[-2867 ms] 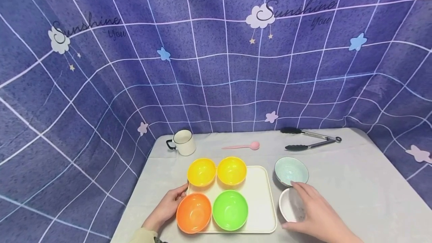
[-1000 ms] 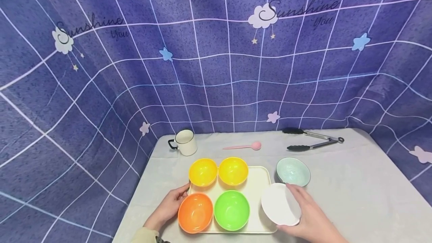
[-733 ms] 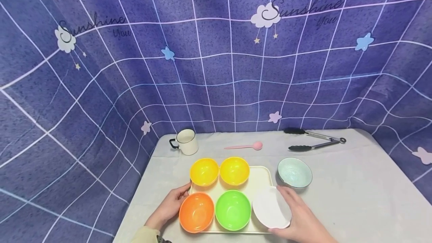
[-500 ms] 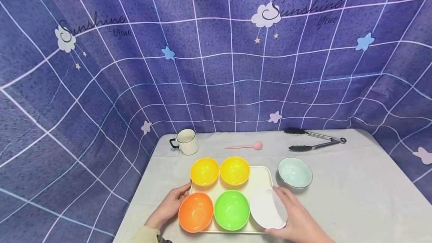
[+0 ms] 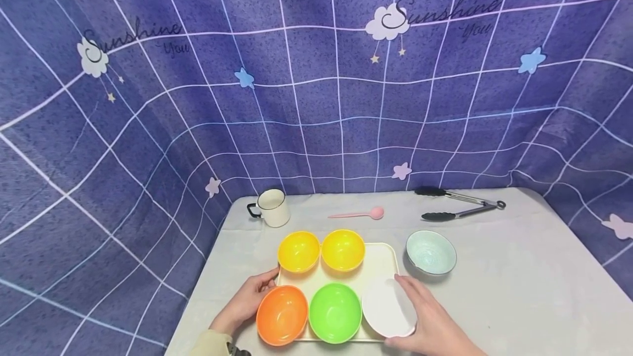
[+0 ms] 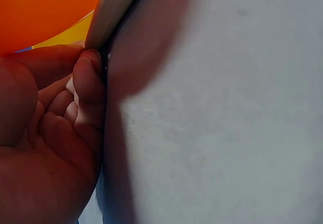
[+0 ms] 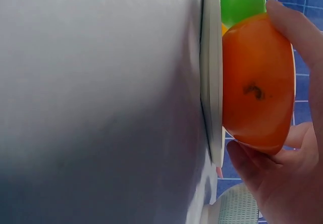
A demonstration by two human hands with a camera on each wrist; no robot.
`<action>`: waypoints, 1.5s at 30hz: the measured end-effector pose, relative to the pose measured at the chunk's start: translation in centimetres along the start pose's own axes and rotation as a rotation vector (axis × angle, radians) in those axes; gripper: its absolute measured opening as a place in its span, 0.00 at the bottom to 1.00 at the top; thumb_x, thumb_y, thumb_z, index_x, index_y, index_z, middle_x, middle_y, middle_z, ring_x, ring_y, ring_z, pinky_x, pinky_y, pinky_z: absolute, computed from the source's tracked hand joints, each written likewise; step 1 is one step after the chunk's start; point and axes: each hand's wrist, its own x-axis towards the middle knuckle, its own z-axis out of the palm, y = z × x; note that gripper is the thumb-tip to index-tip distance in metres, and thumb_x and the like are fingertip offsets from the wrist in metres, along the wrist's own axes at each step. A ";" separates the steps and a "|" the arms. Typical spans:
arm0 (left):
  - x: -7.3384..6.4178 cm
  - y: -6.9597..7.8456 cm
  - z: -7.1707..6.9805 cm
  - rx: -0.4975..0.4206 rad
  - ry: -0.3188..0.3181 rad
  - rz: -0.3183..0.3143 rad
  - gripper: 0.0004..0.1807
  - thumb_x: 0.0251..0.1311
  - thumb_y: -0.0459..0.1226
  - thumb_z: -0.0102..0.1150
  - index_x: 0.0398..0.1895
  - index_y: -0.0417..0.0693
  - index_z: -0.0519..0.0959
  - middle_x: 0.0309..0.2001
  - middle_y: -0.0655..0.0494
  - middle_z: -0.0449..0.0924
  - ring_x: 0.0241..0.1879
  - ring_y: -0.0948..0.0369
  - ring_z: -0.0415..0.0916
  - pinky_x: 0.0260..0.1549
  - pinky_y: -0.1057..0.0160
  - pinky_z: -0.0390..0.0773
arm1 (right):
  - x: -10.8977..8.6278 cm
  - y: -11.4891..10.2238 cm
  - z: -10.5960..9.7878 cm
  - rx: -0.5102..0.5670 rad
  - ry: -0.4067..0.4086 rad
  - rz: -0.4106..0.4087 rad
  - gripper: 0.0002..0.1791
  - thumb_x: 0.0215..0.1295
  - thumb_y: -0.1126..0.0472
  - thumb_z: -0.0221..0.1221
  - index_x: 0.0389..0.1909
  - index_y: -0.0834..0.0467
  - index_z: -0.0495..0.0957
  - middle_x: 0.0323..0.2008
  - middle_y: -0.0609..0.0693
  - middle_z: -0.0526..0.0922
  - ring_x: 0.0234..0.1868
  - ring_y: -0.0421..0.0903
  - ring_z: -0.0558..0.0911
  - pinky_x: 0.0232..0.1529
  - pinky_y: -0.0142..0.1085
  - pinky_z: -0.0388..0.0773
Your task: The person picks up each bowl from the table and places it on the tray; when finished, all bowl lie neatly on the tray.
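Observation:
My right hand [image 5: 427, 317] grips a bowl [image 5: 389, 307] by its right side, over the tray's near right corner. The bowl is white inside; the right wrist view shows its outside [image 7: 257, 85] to be orange, with a dark smudge. Thumb and fingers spread around its wall. My left hand [image 5: 247, 298] pinches the left edge of a cream tray [image 5: 381, 260]; in the left wrist view the fingertips [image 6: 91, 60] meet at that edge. Beside the white-lined bowl sits a green bowl [image 5: 336, 313], then an orange bowl [image 5: 282, 315]. Two yellow bowls, left [image 5: 299, 251] and right [image 5: 343, 250], stand behind them.
Just right of the tray stands a pale blue-green bowl [image 5: 431, 253]. Along the back of the table lie a white mug [image 5: 274, 209] with a black handle, a pink spoon [image 5: 376, 213] and black-tipped tongs [image 5: 440, 216]. A blue patterned cloth [image 5: 316, 98] hangs behind.
My right hand has carried the white-lined bowl leftward from the table onto the tray's right side. The green and orange bowls have shifted slightly left and nearer. My left hand stays at the tray edge.

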 end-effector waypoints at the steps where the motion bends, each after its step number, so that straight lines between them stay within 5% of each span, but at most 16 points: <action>1: 0.0 0.0 0.0 -0.002 0.000 -0.002 0.30 0.74 0.42 0.60 0.76 0.42 0.70 0.37 0.54 0.78 0.50 0.56 0.73 0.59 0.51 0.72 | 0.1 0.0 0.0 0.001 -0.004 0.000 0.69 0.34 0.22 0.76 0.74 0.61 0.69 0.69 0.52 0.73 0.67 0.53 0.74 0.60 0.56 0.76; 8: -0.1 -0.1 0.0 -0.006 0.006 -0.006 0.30 0.74 0.41 0.60 0.76 0.42 0.70 0.37 0.56 0.77 0.50 0.56 0.73 0.61 0.50 0.72 | 0.9 0.3 -1.1 -0.026 0.022 -0.030 0.71 0.32 0.20 0.75 0.74 0.61 0.69 0.69 0.54 0.73 0.67 0.54 0.74 0.60 0.57 0.76; 16: -0.1 -0.2 0.0 -0.013 0.004 -0.005 0.31 0.74 0.41 0.60 0.76 0.41 0.69 0.37 0.55 0.77 0.51 0.55 0.73 0.62 0.46 0.71 | 3.2 2.3 -5.1 -0.048 0.072 -0.017 0.67 0.40 0.27 0.77 0.75 0.64 0.66 0.69 0.66 0.69 0.67 0.66 0.71 0.60 0.67 0.71; 25: -0.2 -0.2 0.1 -0.060 -0.005 0.013 0.30 0.73 0.38 0.60 0.75 0.38 0.69 0.37 0.53 0.77 0.42 0.58 0.74 0.46 0.67 0.76 | 5.5 7.0 -7.9 -0.123 0.102 -0.008 0.68 0.38 0.33 0.82 0.72 0.72 0.66 0.67 0.71 0.70 0.66 0.71 0.69 0.62 0.68 0.66; 35: -0.1 -0.3 0.0 -0.029 -0.019 0.021 0.29 0.75 0.38 0.59 0.76 0.40 0.69 0.36 0.55 0.77 0.43 0.58 0.75 0.47 0.68 0.75 | 6.7 9.6 -7.7 -0.092 -0.002 0.053 0.71 0.39 0.30 0.80 0.72 0.76 0.62 0.69 0.75 0.66 0.68 0.75 0.66 0.64 0.70 0.63; 45: -0.2 -0.2 0.0 -0.060 -0.019 0.029 0.30 0.74 0.37 0.59 0.76 0.37 0.68 0.36 0.53 0.76 0.41 0.57 0.73 0.43 0.68 0.74 | 7.2 9.7 -6.9 -0.095 -0.008 0.047 0.69 0.37 0.35 0.82 0.70 0.77 0.64 0.65 0.76 0.70 0.64 0.76 0.70 0.62 0.69 0.67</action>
